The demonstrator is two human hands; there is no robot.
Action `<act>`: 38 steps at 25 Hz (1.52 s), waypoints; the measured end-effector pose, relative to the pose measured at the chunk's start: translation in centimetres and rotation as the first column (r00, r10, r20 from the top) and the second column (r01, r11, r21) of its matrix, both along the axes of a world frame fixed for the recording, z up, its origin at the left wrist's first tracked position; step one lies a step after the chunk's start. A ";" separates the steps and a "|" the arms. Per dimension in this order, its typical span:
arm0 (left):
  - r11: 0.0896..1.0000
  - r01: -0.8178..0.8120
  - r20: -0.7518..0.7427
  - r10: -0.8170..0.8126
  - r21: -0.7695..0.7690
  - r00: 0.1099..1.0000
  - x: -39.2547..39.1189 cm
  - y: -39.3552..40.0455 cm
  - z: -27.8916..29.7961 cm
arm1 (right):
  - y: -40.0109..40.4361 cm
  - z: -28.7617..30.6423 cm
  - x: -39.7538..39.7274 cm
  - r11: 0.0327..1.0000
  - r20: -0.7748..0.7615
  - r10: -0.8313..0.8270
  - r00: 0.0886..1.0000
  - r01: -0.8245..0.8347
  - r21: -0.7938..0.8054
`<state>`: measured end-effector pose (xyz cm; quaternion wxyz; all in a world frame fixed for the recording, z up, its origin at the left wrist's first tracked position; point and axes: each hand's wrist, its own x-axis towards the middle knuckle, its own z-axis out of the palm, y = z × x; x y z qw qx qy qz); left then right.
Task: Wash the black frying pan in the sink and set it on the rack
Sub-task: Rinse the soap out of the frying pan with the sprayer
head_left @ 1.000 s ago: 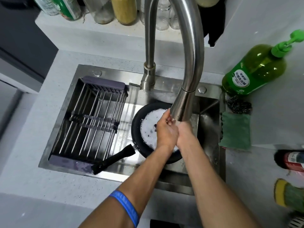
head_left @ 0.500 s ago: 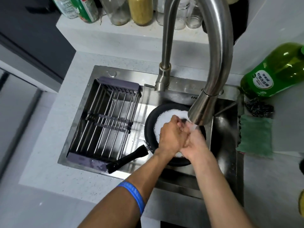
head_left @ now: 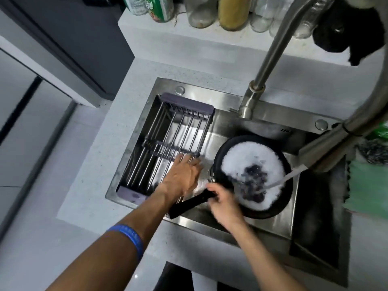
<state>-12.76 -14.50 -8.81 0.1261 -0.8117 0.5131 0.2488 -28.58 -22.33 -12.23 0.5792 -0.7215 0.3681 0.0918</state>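
Sitting in sink (head_left: 228, 103), black frying pan (head_left: 277, 208) full of white foam, faucet (head_left: 327, 148) stream hitting it. Right hand (head_left: 225, 203) grips pan handle (head_left: 190, 203). Left hand (head_left: 182, 175) flat, fingers spread, over rack (head_left: 168, 141). Green can (head_left: 151, 6) label on ledge too blurred to read.

Foam-filled black frying pan (head_left: 279, 204) in sink (head_left: 231, 106)

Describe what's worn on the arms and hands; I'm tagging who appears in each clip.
Both forearms are bare, with no sleeves in view and no gloves on the hands. The left hand side has a blue wristband with faint lettering. The right hand and forearm show nothing worn.
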 end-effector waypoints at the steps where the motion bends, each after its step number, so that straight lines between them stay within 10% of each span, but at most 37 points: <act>1: 0.996 0.092 0.023 -0.092 0.017 0.995 1.1 -0.4 -0.4 | 1.6 -0.2 0.2 0.986 0.027 0.153 0.988 -0.151 -0.070; 6: 0.974 0.219 0.148 -0.225 0.057 0.963 3.2 -0.7 -2.0 | 5.3 0.2 1.7 0.853 0.026 0.406 0.914 -0.369 -0.369; 10: 0.924 -0.193 -0.352 0.069 -0.330 0.933 5.3 -0.2 -0.8 | 7.4 1.5 3.3 0.670 -0.043 0.496 0.867 -0.413 -0.617; 14: 0.855 -0.423 -0.198 0.378 -0.301 0.904 13.0 -1.3 -1.0 | 10.6 0.8 5.7 0.702 0.025 0.628 0.778 -0.552 -0.449; 17: 0.447 -0.894 -0.688 0.640 -0.027 0.341 16.4 -3.8 -1.2 | 10.7 -0.1 5.5 0.781 0.058 0.543 0.838 -0.479 -0.400; 20: 0.102 -0.973 -0.870 0.474 0.205 -0.134 17.6 -5.2 -0.4 | 10.8 -0.2 5.4 0.815 0.068 0.504 0.861 -0.448 -0.367; 27: -0.122 -0.886 -0.862 0.206 0.447 -0.463 19.6 -6.5 0.5 | 10.8 0.0 5.3 0.827 0.036 0.482 0.875 -0.441 -0.349; 33: -0.024 -0.985 -0.864 0.476 0.174 -0.164 16.6 -4.2 -0.1 | 9.3 0.8 4.0 0.933 0.176 0.295 0.939 -0.243 -0.267; 36: 0.340 -0.940 -0.849 0.504 0.024 0.160 9.3 -1.2 0.7 | 6.7 0.6 -0.5 0.873 0.044 -0.440 0.897 0.439 -0.214; 38: 0.719 -0.695 -0.815 0.414 0.020 0.405 1.9 0.1 0.7 | 4.4 0.7 -2.7 0.815 -0.142 -0.580 0.802 0.571 -0.101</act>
